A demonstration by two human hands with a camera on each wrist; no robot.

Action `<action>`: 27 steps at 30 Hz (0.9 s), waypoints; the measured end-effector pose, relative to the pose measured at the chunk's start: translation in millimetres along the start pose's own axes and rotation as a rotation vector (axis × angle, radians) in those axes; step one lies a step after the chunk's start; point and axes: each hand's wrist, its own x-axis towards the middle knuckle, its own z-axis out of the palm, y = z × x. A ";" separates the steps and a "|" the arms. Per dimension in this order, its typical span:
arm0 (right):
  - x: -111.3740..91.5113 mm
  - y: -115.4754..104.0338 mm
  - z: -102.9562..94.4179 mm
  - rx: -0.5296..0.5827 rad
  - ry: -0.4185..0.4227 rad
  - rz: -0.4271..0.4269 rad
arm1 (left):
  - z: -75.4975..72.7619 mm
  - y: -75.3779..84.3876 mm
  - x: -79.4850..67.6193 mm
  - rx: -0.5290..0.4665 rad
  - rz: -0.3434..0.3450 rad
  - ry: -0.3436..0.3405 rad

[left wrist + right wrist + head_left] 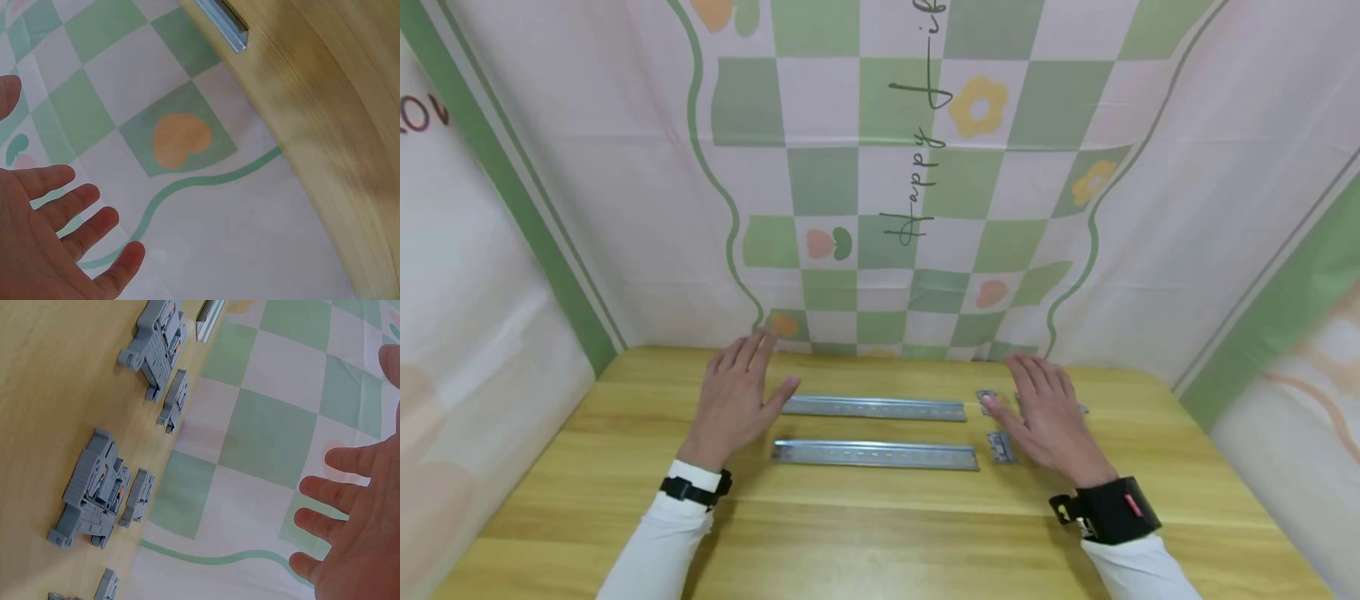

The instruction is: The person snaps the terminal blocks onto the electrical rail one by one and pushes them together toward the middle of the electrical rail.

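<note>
Two slotted metal DIN rails lie parallel on the wooden table, the far rail (874, 408) and the near rail (876, 455). My left hand (735, 400) hovers with straight, spread fingers by the left ends of the rails, holding nothing. In the left wrist view the same hand (56, 237) is seen apart from a rail end (225, 25). My right hand (1048, 412) is raised with fingers extended over several grey terminal blocks (1001, 447), partly hiding them. The right wrist view shows a larger grey block (94, 490) and a smaller one (137, 497), both apart from the right hand (359, 519).
A wooden table (865, 533) carries the parts. Behind it hangs a green-and-white checked cloth (820, 179), which meets the far table edge. Pale cloth walls (475, 292) stand at left and right.
</note>
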 end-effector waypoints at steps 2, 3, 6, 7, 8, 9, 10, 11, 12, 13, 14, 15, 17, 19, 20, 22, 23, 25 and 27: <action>0.5 -1.0 0.9 0.007 0.008 -0.007 | -1.0 2.6 0.5 0.003 0.006 -0.001; 0.7 -1.5 1.2 0.010 0.012 -0.010 | -1.3 3.6 0.5 0.007 0.010 -0.002; 1.2 -3.1 1.5 0.021 0.024 -0.018 | -2.0 7.3 1.0 0.016 0.020 -0.011; 1.2 -3.5 1.2 0.023 0.025 -0.019 | -2.2 9.0 1.1 0.020 0.021 -0.019; 1.2 -4.2 0.7 0.024 0.026 -0.017 | -2.1 10.7 1.3 0.019 0.025 -0.024; 1.3 -4.8 0.2 0.023 0.023 -0.015 | -2.1 12.7 1.6 0.020 0.028 -0.029; 1.4 -5.6 -0.5 0.022 0.023 -0.013 | -2.0 14.7 2.1 0.021 0.030 -0.035; 1.2 -6.3 -1.2 0.022 0.016 -0.009 | -1.7 16.9 2.5 0.025 0.035 -0.041; 1.2 -7.2 -2.1 0.022 0.010 -0.005 | -1.5 19.0 2.7 0.029 0.038 -0.049; 1.2 -8.2 -2.7 0.022 0.005 -0.002 | -1.0 20.9 3.0 0.030 0.042 -0.053; 1.4 -9.5 -3.3 0.022 -0.001 0.003 | -0.5 22.8 3.3 0.032 0.046 -0.057; 1.7 -10.7 -3.8 0.023 -0.009 0.005 | 0.5 24.5 3.6 0.034 0.048 -0.061; 2.1 -13.3 -4.1 0.023 -0.026 0.011 | 2.2 27.8 3.8 0.034 0.051 -0.066; 2.7 -16.2 -3.9 0.019 -0.039 0.013 | 4.2 30.8 3.9 0.031 0.053 -0.069; 3.0 -17.7 -3.7 0.020 -0.045 0.012 | 5.2 32.2 3.9 0.028 0.055 -0.070; 3.2 -19.8 -3.1 0.021 -0.052 0.006 | 7.2 35.2 4.3 0.026 0.061 -0.070; 3.1 -20.6 -2.7 0.022 -0.052 0.004 | 8.3 36.6 4.7 0.027 0.064 -0.070; 3.1 -21.7 -1.7 0.025 -0.050 0.001 | 10.1 39.2 5.5 0.027 0.069 -0.069; 3.0 -22.7 -1.0 0.028 -0.052 -0.002 | 11.8 41.4 5.9 0.033 0.070 -0.074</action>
